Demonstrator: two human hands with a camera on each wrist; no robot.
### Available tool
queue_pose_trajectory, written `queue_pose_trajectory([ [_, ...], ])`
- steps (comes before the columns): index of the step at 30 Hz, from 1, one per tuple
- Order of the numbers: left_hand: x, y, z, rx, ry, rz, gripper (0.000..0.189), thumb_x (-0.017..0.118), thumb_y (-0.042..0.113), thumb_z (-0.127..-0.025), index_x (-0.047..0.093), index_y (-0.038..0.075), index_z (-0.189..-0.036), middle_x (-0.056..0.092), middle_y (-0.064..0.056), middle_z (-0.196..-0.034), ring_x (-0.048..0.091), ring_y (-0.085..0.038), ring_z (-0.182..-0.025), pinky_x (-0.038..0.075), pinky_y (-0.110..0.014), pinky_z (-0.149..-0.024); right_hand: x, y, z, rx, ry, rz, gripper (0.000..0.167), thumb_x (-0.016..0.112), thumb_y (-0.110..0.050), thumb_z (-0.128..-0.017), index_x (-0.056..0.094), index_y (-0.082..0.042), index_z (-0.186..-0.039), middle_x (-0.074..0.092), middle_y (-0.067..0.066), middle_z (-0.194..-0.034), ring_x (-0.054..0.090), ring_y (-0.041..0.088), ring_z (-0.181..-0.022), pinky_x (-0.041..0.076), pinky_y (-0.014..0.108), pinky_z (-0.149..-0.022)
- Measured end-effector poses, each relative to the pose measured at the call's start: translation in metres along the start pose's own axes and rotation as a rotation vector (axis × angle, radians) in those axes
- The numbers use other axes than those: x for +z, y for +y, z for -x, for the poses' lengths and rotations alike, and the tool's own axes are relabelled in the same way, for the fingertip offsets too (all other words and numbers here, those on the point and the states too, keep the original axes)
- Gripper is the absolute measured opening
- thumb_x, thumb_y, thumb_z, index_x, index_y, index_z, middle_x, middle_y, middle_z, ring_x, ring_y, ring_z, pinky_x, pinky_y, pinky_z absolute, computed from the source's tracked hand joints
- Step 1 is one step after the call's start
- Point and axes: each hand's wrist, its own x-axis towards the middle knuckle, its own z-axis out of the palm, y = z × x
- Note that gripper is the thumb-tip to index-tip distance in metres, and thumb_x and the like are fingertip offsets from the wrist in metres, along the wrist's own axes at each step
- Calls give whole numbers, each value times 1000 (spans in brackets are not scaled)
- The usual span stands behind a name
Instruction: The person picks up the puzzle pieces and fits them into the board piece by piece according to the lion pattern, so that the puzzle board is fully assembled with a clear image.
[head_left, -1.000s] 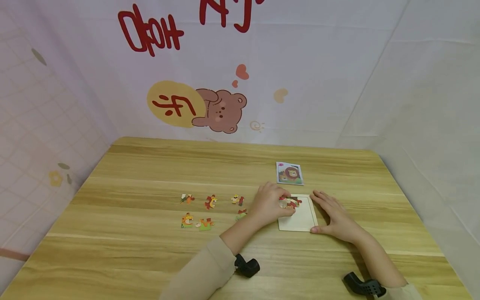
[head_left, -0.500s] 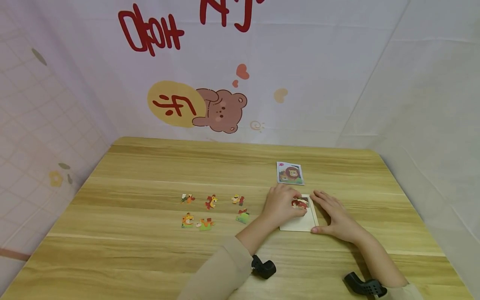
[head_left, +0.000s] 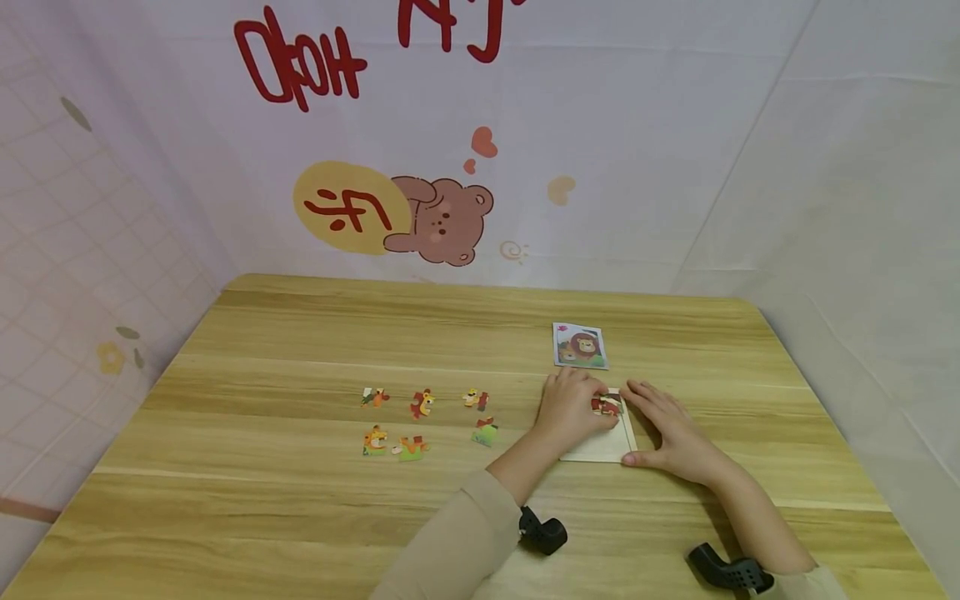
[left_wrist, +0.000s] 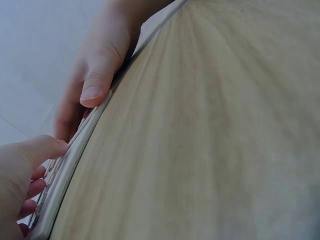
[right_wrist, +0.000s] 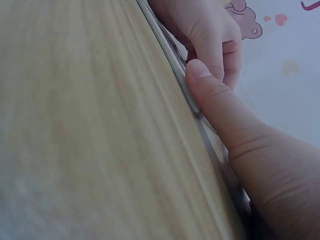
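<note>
A pale square puzzle board (head_left: 592,450) lies on the table, right of centre. My left hand (head_left: 570,408) reaches over its far part, thumb and fingers pinching a red-brown puzzle piece (head_left: 609,405) at the far right corner. Part of the board is hidden under this hand. My right hand (head_left: 671,433) holds the board's right side, thumb at the near corner and fingers at the far one. In the right wrist view the right thumb (right_wrist: 200,75) presses along the board's edge. From the left wrist view, the left thumb (left_wrist: 50,147) shows above the board's edge.
Several loose puzzle pieces (head_left: 422,404) lie in two rows left of the board. A lion picture card (head_left: 581,346) rests just behind the board, close to the left hand. White cloth (head_left: 637,167) with printed drawings rises at the table's far edge (head_left: 420,282).
My left hand has moved right across the board, carrying the red-brown puzzle piece to the far right corner. A green loose piece it partly covered shows fully. The right hand stays put.
</note>
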Motion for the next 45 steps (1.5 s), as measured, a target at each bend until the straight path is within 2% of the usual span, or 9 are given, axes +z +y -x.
queue_pose_trajectory([
  [13,3,0,0,-43,-23,-12,47,76,55,-73,72,29,-112,56,11,-103,45,-10,-100,35,-27,-86,-1,-1,0,-5,4,11,95,80,-45,-73,35,-5,-147,27,21,-151,17,44,-138,7,55,-109],
  [22,2,-2,1,-37,-12,15,45,76,53,-75,71,30,-113,56,11,-102,44,-9,-98,34,-25,-84,-1,-1,0,-7,7,8,95,80,-45,-73,35,-6,-147,26,21,-151,16,44,-138,6,53,-110],
  [36,1,-1,3,-72,-7,17,41,76,52,-76,73,32,-111,52,11,-96,41,-8,-94,32,-24,-78,1,2,0,-15,9,15,95,81,-45,-73,36,-8,-147,27,21,-151,16,42,-139,5,51,-111],
  [45,0,-1,4,-94,12,-19,40,75,54,-76,73,35,-111,55,10,-103,43,-10,-97,33,-26,-80,-1,1,1,-14,2,15,93,80,-44,-74,36,-8,-148,26,20,-152,16,43,-139,4,50,-111],
])
